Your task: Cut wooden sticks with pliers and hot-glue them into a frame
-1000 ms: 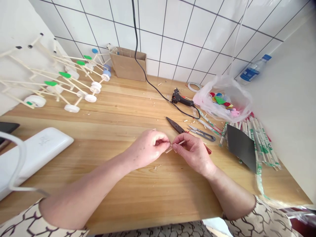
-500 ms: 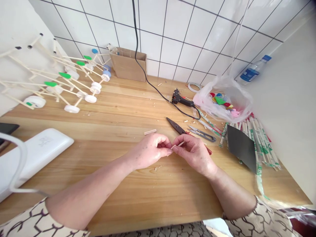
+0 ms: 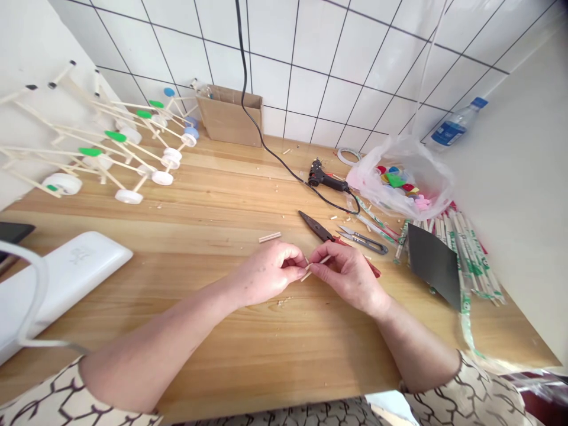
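Note:
My left hand (image 3: 270, 273) and my right hand (image 3: 350, 275) meet at the fingertips over the wooden table (image 3: 213, 355). Between them are short thin wooden sticks (image 3: 306, 276); each hand pinches one, and the fingers partly hide them. A pair of short sticks (image 3: 270, 237) lies on the table just beyond my left hand. Pliers (image 3: 316, 225) with red handles lie partly behind my right hand. Small thread snips (image 3: 364, 239) rest to the right of the pliers.
Stick frames with white wheels (image 3: 128, 196) stand at the left, near a cardboard box (image 3: 233, 118). A black glue gun (image 3: 327, 178), a plastic bag (image 3: 373, 171) of coloured caps, wrapped sticks (image 3: 474, 254) and a black sheet (image 3: 432, 263) are toward the right. A white device (image 3: 80, 266) lies left.
My fingertips have shifted slightly, and more of the small stick below them shows. The surrounding objects have not moved.

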A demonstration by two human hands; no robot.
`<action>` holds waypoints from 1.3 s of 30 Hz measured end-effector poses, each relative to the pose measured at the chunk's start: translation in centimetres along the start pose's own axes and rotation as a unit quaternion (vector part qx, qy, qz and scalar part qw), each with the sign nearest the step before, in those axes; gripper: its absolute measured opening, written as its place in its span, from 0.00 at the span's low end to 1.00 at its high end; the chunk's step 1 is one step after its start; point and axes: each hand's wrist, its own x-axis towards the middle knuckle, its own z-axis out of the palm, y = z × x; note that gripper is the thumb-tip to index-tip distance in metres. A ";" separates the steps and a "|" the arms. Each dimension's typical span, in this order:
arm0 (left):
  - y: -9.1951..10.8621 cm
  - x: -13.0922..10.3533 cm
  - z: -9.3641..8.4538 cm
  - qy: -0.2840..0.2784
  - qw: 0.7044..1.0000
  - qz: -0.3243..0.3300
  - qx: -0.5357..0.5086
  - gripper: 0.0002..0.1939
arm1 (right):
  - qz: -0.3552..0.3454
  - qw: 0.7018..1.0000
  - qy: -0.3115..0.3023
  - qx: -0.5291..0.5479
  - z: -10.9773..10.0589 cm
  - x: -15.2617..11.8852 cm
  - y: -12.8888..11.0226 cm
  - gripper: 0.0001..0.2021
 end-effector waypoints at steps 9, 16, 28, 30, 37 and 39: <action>-0.7 -0.2 -2.4 0.049 0.994 0.052 0.086 0.11 | 0.005 1.000 0.010 -0.012 0.0 0.0 -0.2 0.04; -0.3 -0.1 -3.5 0.160 0.984 0.008 0.076 0.09 | 0.005 1.000 0.007 -0.007 0.1 0.0 0.0 0.03; -0.5 0.1 -2.3 0.163 0.955 -0.011 0.248 0.08 | 0.008 0.998 0.049 0.039 0.1 -0.4 -0.5 0.05; -0.5 0.1 -1.7 0.148 0.940 -0.018 0.307 0.09 | 0.006 0.997 0.057 0.053 0.1 -0.4 -0.7 0.05; -1.5 0.4 -0.2 0.162 0.897 0.034 0.409 0.12 | 0.007 0.995 0.072 0.067 0.1 -0.5 -0.6 0.04; -1.8 0.5 -0.1 0.163 0.895 0.045 0.413 0.12 | 0.002 0.995 0.067 0.068 0.3 -0.6 -0.5 0.04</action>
